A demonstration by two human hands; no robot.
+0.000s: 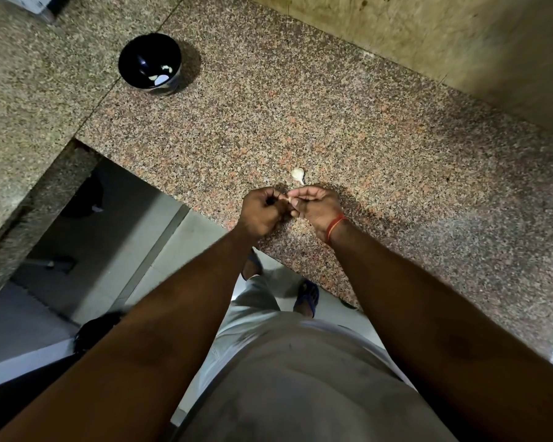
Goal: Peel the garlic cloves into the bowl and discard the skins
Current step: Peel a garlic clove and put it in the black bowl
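Observation:
Both my hands meet over the near edge of the speckled granite counter. My left hand and my right hand pinch a small pale garlic clove between their fingertips; most of it is hidden by the fingers. A red thread circles my right wrist. One whitish garlic clove lies on the counter just beyond my hands. A black bowl stands far back on the left, holding a few white peeled pieces.
The counter is L-shaped, with a second slab on the left and its edge dropping to a grey floor below. A yellowish wall runs along the back right. My feet in blue sandals show under the counter edge.

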